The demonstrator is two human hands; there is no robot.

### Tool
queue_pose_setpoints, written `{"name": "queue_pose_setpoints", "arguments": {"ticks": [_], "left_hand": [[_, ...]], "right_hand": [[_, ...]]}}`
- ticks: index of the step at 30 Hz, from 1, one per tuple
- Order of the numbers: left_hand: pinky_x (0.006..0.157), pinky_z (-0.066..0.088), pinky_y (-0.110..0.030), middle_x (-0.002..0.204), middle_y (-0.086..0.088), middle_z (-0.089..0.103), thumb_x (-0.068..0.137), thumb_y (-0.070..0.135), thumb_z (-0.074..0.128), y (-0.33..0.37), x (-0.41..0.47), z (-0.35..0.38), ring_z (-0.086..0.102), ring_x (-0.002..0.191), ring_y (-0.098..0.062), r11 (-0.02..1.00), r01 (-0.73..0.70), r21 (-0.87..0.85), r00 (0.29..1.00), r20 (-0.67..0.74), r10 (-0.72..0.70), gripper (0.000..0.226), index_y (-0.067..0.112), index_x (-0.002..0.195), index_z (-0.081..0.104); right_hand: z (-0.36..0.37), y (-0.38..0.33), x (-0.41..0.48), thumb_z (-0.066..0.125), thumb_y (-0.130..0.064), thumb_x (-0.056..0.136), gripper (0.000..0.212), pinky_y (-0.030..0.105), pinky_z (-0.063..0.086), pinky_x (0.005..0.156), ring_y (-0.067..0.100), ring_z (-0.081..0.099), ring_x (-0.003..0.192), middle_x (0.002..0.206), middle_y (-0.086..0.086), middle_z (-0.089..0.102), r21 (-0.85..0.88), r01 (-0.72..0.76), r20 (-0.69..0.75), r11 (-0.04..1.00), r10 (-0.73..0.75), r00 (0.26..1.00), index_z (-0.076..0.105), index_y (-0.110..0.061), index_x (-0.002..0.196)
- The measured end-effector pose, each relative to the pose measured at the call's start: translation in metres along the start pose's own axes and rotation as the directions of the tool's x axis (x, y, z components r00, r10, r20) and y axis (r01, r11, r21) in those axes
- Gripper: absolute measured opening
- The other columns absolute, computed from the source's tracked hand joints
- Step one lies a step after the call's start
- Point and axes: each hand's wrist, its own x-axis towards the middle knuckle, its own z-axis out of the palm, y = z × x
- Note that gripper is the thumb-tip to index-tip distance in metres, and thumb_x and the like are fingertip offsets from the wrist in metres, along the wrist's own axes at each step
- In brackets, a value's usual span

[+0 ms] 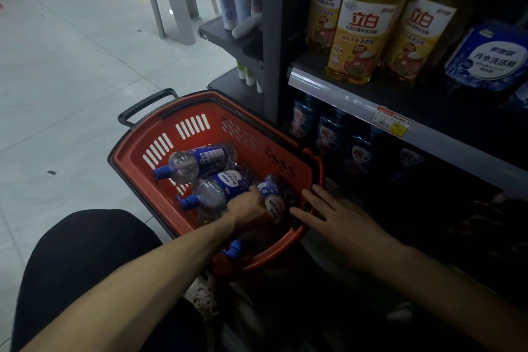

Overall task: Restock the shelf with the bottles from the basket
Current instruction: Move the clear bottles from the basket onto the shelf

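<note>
Your left hand (248,207) was down inside the red basket (217,107), fingers curled round the nearest bottle (275,200) at its labelled middle, likely because the body gives a surer hold than the cap end. Your right hand (331,213) was flat with fingers spread, holding nothing, lying over the basket's right rim; touching it or just above, can't tell. Probably there to steady the basket during the pull. The basket sat on the floor just beside the shelf (337,94), so the carry would be short. Two more bottles (200,160) lay on their sides further in, caps pointing left, touching each other, loose and likely to roll once their neighbour lifts. A blue cap showed by the near wall under your forearm; unclear which bottle it belonged to. The lower tier held a row of dark blue bottles (331,134), upright; that looked like the matching slot, though it was too dark to confirm. Yellow detergent bottles (363,37) stood on the tier above.
</note>
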Motion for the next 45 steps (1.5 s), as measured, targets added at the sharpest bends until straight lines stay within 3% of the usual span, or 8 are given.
{"name": "queue_pose_setpoints", "arguments": {"ticks": [6, 12, 18, 28, 34, 41, 43, 45], "left_hand": [[0.088, 0.05, -0.042, 0.108, -0.01, 0.07, 0.083, 0.056, 0.071, -0.001, -0.012, -0.005, 0.069, 0.097, -0.033, 0.915, -0.147, 0.376, 0.962, -0.16, 0.22, 0.076, 0.013, 0.137, 0.039], [0.1, 0.041, -0.042, 0.134, -0.015, 0.059, 0.088, 0.035, 0.067, -0.008, -0.027, -0.024, 0.058, 0.118, -0.033, 0.627, -0.219, 0.748, 0.885, -0.118, 0.45, 0.076, 0.005, 0.15, 0.036], [0.086, 0.043, -0.043, 0.11, -0.006, 0.066, 0.076, 0.028, 0.076, -0.024, -0.052, -0.061, 0.061, 0.097, -0.028, 0.385, -0.265, 0.884, 0.802, -0.02, 0.598, 0.056, 0.011, 0.126, 0.059], [0.094, 0.041, -0.057, 0.134, -0.002, 0.063, 0.076, 0.047, 0.083, -0.029, -0.085, -0.146, 0.059, 0.121, -0.029, 0.587, -0.159, 0.794, 0.582, -0.405, 0.705, 0.08, 0.028, 0.145, 0.049], [0.105, 0.032, -0.057, 0.149, -0.002, 0.053, 0.074, 0.042, 0.088, -0.009, -0.097, -0.15, 0.05, 0.137, -0.031, 0.615, -0.146, 0.775, 0.49, -0.484, 0.725, 0.09, 0.03, 0.152, 0.043], [0.12, 0.027, -0.053, 0.166, -0.014, 0.033, 0.074, 0.038, 0.09, 0.006, -0.108, -0.139, 0.032, 0.152, -0.036, 0.733, -0.245, 0.635, 0.348, -0.648, 0.678, 0.103, 0.025, 0.161, 0.035], [0.117, 0.031, -0.047, 0.164, -0.016, 0.035, 0.071, 0.042, 0.091, 0.014, -0.112, -0.136, 0.037, 0.147, -0.034, 0.861, -0.336, 0.381, 0.405, -0.767, 0.497, 0.112, 0.024, 0.163, 0.029], [0.108, 0.039, -0.041, 0.157, -0.011, 0.044, 0.071, 0.045, 0.091, 0.023, -0.116, -0.134, 0.047, 0.137, -0.026, 0.891, -0.449, -0.065, 0.609, -0.752, 0.252, 0.116, 0.025, 0.163, 0.024]], "right_hand": [[-0.005, -0.001, 0.0, 0.057, -0.011, 0.097, 0.09, 0.048, 0.017, 0.122, 0.03, -0.013, 0.155, 0.169, 0.009, -0.013, -0.038, 0.0, -0.005, 0.999, 0.0, 1.0, -0.002, -0.031, 0.161], [-0.005, -0.007, 0.021, 0.041, -0.036, 0.099, 0.039, 0.047, 0.032, 0.112, 0.032, 0.043, 0.126, 0.135, 0.01, 0.053, -0.095, 0.005, -0.214, 0.995, -0.025, 0.977, 0.055, -0.019, 0.131], [-0.013, -0.004, 0.046, 0.045, -0.036, 0.097, 0.033, 0.047, 0.038, 0.106, 0.035, 0.05, 0.114, 0.118, 0.014, 0.061, -0.104, 0.0, -0.269, 0.995, -0.028, 0.963, 0.064, -0.012, 0.109], [-0.049, -0.017, 0.084, 0.081, -0.064, 0.069, 0.113, 0.038, 0.041, 0.11, 0.025, 0.047, 0.134, 0.148, 0.008, 0.047, 0.356, 0.067, -0.556, 0.932, 0.154, 0.817, 0.028, -0.011, 0.154], [-0.064, -0.008, 0.079, 0.085, -0.062, 0.065, 0.082, 0.032, 0.055, 0.086, 0.014, 0.061, 0.103, 0.122, -0.004, 0.061, 0.511, 0.12, -0.689, 0.851, 0.323, 0.649, 0.05, -0.025, 0.13], [-0.045, 0.006, 0.05, 0.098, -0.041, 0.051, 0.083, 0.038, 0.061, 0.081, 0.006, 0.067, 0.095, 0.106, -0.01, 0.069, 0.913, 0.212, -0.38, 0.348, 0.544, 0.748, 0.057, -0.027, 0.122], [-0.044, 0.012, 0.038, 0.1, -0.028, 0.05, 0.086, 0.042, 0.061, 0.085, 0.01, 0.069, 0.099, 0.11, -0.006, 0.071, 0.944, 0.249, -0.329, 0.215, 0.566, 0.756, 0.058, -0.022, 0.125], [-0.046, 0.017, 0.022, 0.099, -0.019, 0.054, 0.079, 0.039, 0.062, 0.084, 0.01, 0.071, 0.098, 0.109, -0.004, 0.074, 0.949, 0.289, -0.309, 0.128, 0.576, 0.757, 0.062, -0.019, 0.124]]}}
